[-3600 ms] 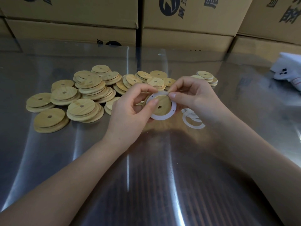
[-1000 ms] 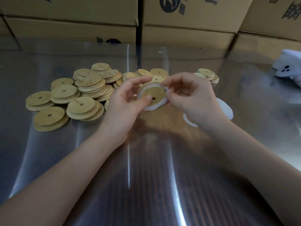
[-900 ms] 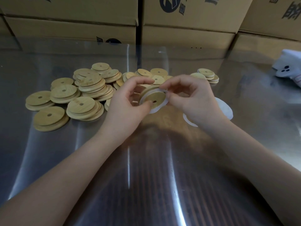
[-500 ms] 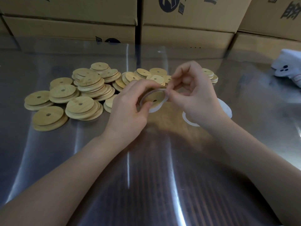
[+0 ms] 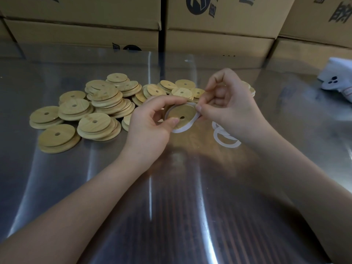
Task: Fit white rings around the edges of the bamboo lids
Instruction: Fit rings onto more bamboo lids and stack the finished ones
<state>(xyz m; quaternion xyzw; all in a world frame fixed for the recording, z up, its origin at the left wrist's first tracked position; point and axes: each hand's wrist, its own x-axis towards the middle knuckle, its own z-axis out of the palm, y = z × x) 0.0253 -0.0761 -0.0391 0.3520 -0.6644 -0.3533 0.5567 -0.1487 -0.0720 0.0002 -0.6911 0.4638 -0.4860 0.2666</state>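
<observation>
Just right of the lid pile [image 5: 106, 100], the left hand [image 5: 148, 128] grips a bamboo lid [image 5: 181, 115], likely stiff and light, by its rim. The right hand [image 5: 228, 107] pinches the soft-looking white ring [image 5: 180, 131] onto that edge, best worked round gradually.

Person seen from the forearms down. Left hand [image 5: 150, 126] and right hand [image 5: 232, 109] bare. Left forearm [image 5: 85, 202] and right forearm [image 5: 295, 178] bare to the frame's edge. Thumbnails [image 5: 174, 121] short, trimmed close, plain in finish.
</observation>
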